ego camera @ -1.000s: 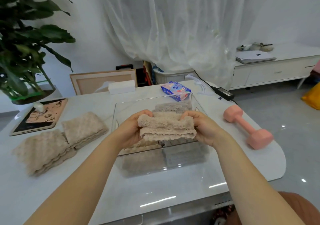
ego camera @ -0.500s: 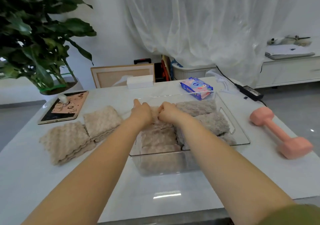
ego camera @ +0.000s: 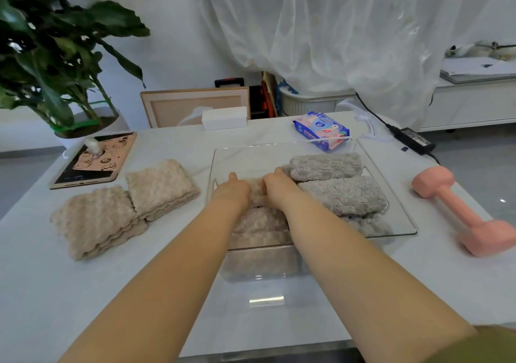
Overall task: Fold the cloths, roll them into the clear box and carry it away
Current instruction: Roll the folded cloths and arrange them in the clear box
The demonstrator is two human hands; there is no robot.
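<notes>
Clear box point(ego camera: 279, 150) sits mid-counter point(ego camera: 83, 292), with grey rolls point(ego camera: 335, 195) packed along its right side. The left hand point(ego camera: 233, 192) and right hand point(ego camera: 276, 188) reach in, fingers curled down over a beige roll point(ego camera: 256, 193), fingertips hidden. Behind the box lies a blue-pink wipes pack point(ego camera: 321, 129); its print is too blurred to read.
</notes>
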